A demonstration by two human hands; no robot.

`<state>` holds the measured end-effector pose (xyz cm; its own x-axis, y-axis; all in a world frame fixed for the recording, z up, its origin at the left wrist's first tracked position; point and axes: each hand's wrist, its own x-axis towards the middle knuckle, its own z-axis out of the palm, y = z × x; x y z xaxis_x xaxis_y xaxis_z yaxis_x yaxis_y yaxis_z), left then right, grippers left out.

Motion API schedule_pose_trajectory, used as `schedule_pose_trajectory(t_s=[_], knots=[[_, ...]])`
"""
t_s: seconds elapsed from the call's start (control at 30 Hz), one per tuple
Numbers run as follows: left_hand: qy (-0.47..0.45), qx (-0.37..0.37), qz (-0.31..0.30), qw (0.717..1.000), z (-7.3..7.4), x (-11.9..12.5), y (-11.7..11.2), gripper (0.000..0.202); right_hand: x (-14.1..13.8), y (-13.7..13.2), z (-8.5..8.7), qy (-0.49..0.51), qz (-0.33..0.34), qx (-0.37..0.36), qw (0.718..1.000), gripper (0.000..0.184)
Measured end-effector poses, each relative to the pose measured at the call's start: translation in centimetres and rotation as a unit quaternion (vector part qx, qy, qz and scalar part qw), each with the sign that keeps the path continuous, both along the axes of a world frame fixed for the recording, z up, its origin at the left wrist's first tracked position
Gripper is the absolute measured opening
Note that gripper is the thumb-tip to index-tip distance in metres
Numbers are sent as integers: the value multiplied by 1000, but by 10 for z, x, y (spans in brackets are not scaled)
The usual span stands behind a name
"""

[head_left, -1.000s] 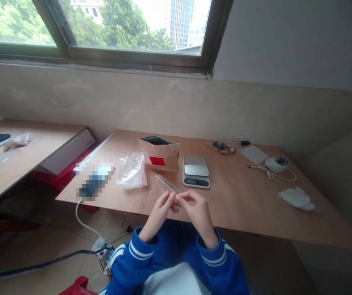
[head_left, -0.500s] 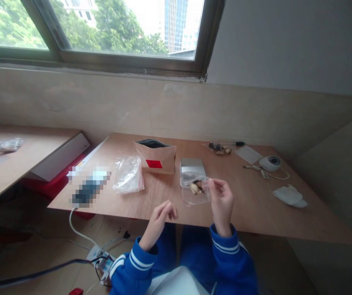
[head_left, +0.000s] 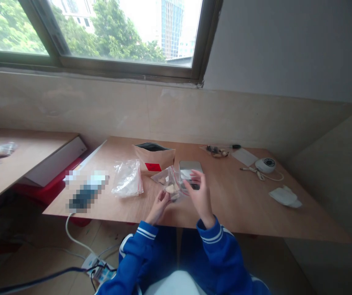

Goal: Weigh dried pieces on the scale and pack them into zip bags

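Here at the table (head_left: 240,207), the left hand (head_left: 160,205) has a clear zip bag (head_left: 173,182) in a narrow pinch, thumb and fingertips closed on its near side. Pale pieces (head_left: 171,189) show inside. The bag sits inward from the near edge, about midway along, in front of the kraft pouch (head_left: 163,157) and just left of the scale (head_left: 188,166); whether it touches the tabletop, I can't tell.

Across to the right hand (head_left: 200,194): thumb and fingers curved and well parted, nothing clearly gripped, hanging over the scale's front. It's so close to the bag that contact is impossible to call. My read on the split: the left steadies the loaded film, leaving the right free beside the seal.

And the direction? The red strip (head_left: 173,174) slants from the far left down to the near right, so the mouth side seems to face the right hand, with the body trailing toward the left edge. The film is crumpled, so its long axis stays uncertain; it looks to run crosswise to that strip.

Further back, the pouch stands upright, mouth gaping, likely for easy reach from above. The scale's controls face the near edge, presumably to be read from the seat. Toward the left edge, the stack of clear bags (head_left: 128,180) lies flat, probably within easy left-hand reach.
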<state>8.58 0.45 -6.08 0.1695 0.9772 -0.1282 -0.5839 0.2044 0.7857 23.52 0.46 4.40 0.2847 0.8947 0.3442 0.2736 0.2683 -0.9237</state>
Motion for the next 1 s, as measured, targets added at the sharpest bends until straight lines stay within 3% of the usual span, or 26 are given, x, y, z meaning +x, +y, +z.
schedule_pose_trajectory(t_s=[0.07, 0.13, 0.27, 0.37, 0.53, 0.73, 0.87, 1.0], knots=[[23, 5, 21, 1000, -1, -4, 3, 43, -2, 3, 1, -83, 41, 36, 995, 19], [24, 17, 33, 999, -2, -7, 4, 44, -3, 8, 0, -133, 129, 17, 983, 12], [-3, 26, 53, 998, -7, -10, 5, 46, -7, 23, -13, -157, 258, -52, 952, 22], [6, 25, 59, 998, -12, -12, 6, 44, -14, 31, -21, -152, 316, -77, 933, 37], [48, 39, 40, 997, -22, -15, 9, 38, -22, 35, -23, -203, 349, -59, 913, 54], [70, 44, 23, 996, -24, -15, 9, 35, -14, 38, -27, -218, 324, -109, 914, 35], [29, 32, 24, 999, -15, -15, 8, 37, -9, 33, -26, -179, 291, -138, 930, 23], [-12, 24, 20, 999, -7, -15, 6, 31, -4, 26, -18, -122, 279, -166, 938, 24]])
